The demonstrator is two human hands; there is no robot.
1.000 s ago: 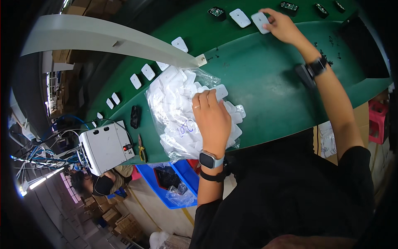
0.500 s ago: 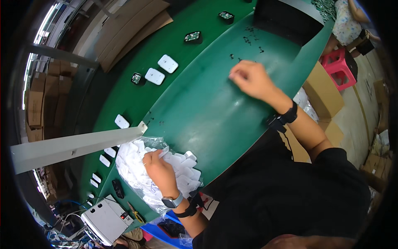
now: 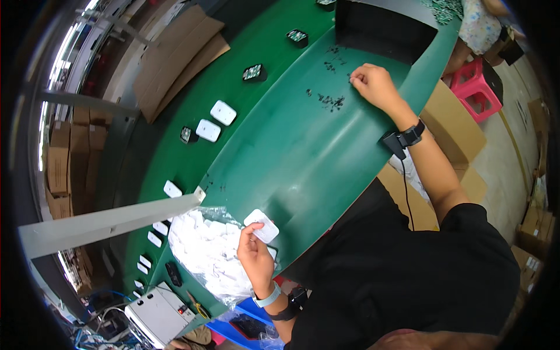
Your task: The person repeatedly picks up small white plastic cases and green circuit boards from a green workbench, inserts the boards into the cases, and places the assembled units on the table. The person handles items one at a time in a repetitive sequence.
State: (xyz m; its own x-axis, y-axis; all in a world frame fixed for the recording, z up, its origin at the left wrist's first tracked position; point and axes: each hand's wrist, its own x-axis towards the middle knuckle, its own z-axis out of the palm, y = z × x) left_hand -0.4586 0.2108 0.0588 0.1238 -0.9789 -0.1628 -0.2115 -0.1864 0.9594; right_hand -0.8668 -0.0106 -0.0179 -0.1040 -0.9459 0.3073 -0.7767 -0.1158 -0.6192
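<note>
My left hand (image 3: pixel 255 262) grips a white plastic cover (image 3: pixel 265 228) with rounded corners, held up beside a clear plastic bag. That bag is full of similar white covers (image 3: pixel 204 245) and lies at the near left of the green table. Farther off to the right, my right hand (image 3: pixel 376 87) is closed in a pinch, just above the table. A dark speck shows at its fingertips, too small to name. Nearest to that hand are small black parts (image 3: pixel 331 102), loosely piled, with more scattered black pieces (image 3: pixel 333 58) beyond them.
On the green belt (image 3: pixel 175 146) at the left stand white covers (image 3: pixel 208 130) and black housings with circuit boards (image 3: pixel 254 72). A grey metal bar (image 3: pixel 111 223) juts over the table edge. A black bin (image 3: pixel 385 32) stands at the far end; pliers (image 3: pixel 198 304) lie near a grey box (image 3: pixel 157 315).
My left hand has lifted a white cover out of the bag and moved right. My right hand has shifted farther away, beside the black parts. The whole view has tilted slightly.
</note>
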